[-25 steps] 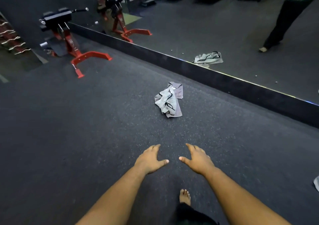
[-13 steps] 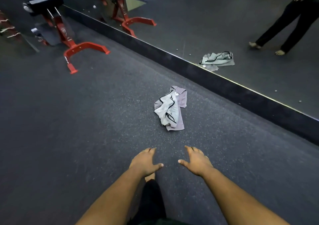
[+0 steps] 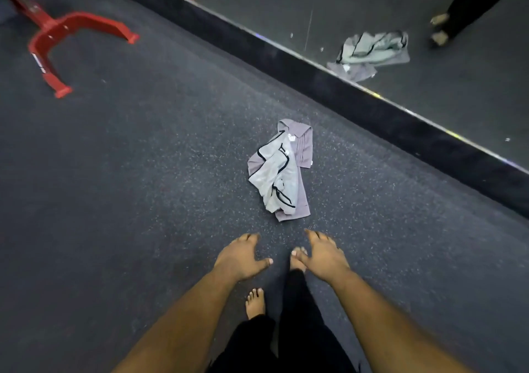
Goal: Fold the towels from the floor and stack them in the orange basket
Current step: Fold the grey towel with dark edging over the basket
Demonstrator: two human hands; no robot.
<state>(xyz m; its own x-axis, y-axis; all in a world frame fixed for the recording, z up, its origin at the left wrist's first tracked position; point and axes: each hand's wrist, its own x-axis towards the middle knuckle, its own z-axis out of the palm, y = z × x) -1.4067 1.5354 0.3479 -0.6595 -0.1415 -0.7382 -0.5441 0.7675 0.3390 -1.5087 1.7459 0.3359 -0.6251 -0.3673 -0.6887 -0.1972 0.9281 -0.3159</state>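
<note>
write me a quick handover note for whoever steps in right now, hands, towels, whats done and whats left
Left hand: open, holding nothing, reaching forward above the floor.
Right hand: open, holding nothing, reaching forward beside the left.
Towels: a crumpled grey heap with black trim lying on the dark floor just ahead of both hands, near the mirror along the wall. Neither hand touches it.
The orange basket is not in view.
Done: nothing visible; the heap is unfolded.
Left: pick up the heap, fold each towel, find the basket and stack them in it.
</note>
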